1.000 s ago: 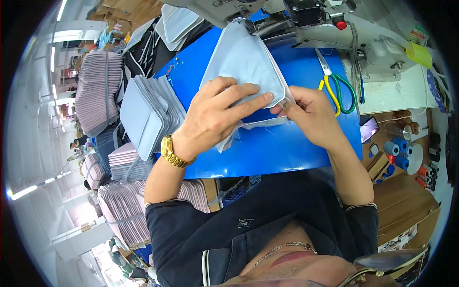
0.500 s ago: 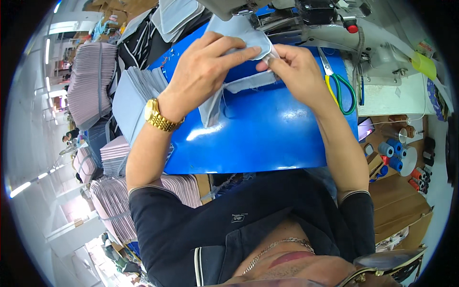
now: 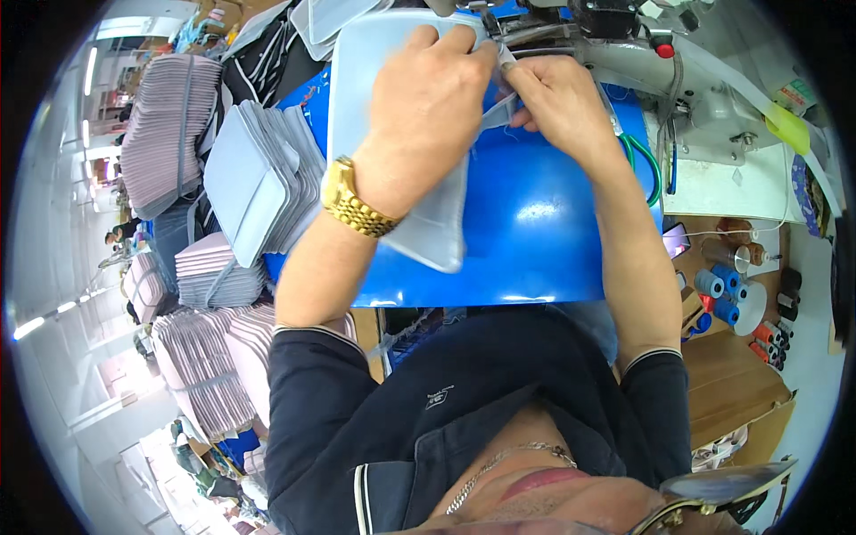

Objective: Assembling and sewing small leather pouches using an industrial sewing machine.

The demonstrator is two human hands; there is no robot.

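Note:
A pale grey-blue fabric panel [image 3: 432,236] lies on the blue tabletop [image 3: 544,232], reaching up under the sewing machine head [image 3: 489,22]. My left hand [image 3: 428,111], with a gold watch at the wrist, is closed on the panel, its fingers curled along the right edge. Close beside it, my right hand [image 3: 562,102] pinches a narrow pale fabric strip [image 3: 501,111] against that edge, thumb on top. Part of the strip hangs below the right fingers with loose threads. The left fingertips and the spot under the needle are hidden.
A stack of grey-blue panels [image 3: 254,178] stands left of my left forearm. Green-handled scissors [image 3: 655,174] lie right of my right wrist. Bundled pinkish panels [image 3: 169,134] stand farther left. Thread spools [image 3: 727,294] sit at the right. The machine body [image 3: 615,22] crosses the far side.
The panel now lies spread down the tabletop, under my left hand, which has curled its fingers and moved right. My right hand has shifted slightly away from me, still pinching. The strip shows less.

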